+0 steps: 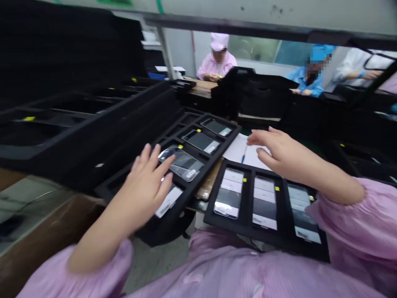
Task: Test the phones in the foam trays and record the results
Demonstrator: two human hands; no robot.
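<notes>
My left hand (148,188) is over the left black foam tray (209,163), fingers spread and holding nothing visible. Its fingertips are at a phone-sized glass panel (186,165) in one slot; whether they touch it I cannot tell. Further along the same tray lie two more panels, one of them (201,141) beside a yellow tag. My right hand (274,145) hovers above white paper (234,150), fingers apart and slightly bent, with nothing seen in it. A blue-tipped pen (243,157) lies on that paper. Below, the right black tray (248,229) holds phone-like panels (228,193) with pale labels.
A large black foam case (124,120) with slots and yellow tags stands at the left. More black boxes (260,97) are stacked ahead. A shelf edge (248,27) runs overhead. Across the way, a person in pink (231,60) and a person in blue (316,82) sit at work.
</notes>
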